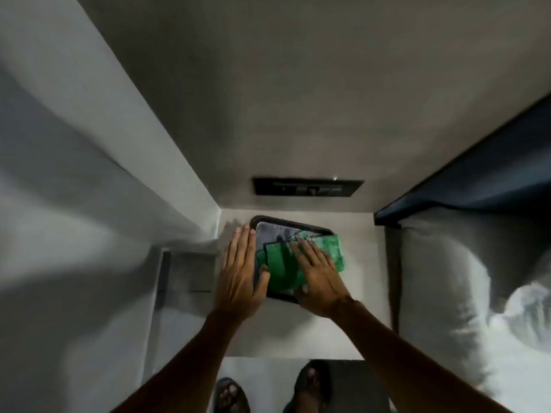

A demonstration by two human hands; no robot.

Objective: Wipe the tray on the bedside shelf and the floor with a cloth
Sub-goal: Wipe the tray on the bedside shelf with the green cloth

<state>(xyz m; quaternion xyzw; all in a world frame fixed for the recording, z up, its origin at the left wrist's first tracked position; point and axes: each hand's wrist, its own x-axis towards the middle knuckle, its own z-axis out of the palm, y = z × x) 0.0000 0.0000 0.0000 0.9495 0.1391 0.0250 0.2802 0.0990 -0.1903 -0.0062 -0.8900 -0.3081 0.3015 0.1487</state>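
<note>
A dark tray (295,224) with a black rim lies on the pale bedside shelf (363,263). A green cloth (329,253), with a grey side (272,234) showing at its far left, is spread over the tray. My right hand (319,278) lies flat on the cloth, fingers spread and pressing down. My left hand (241,275) rests flat along the tray's left edge, thumb touching the cloth, fingers straight and together. Most of the tray is hidden under the cloth and my hands.
A black switch panel (307,186) is set in the wall behind the shelf. A bed with a white pillow (441,290) and dark headboard (477,186) is at the right. A wall and a recess (187,272) are at the left. My sandalled feet (313,383) stand on the floor below.
</note>
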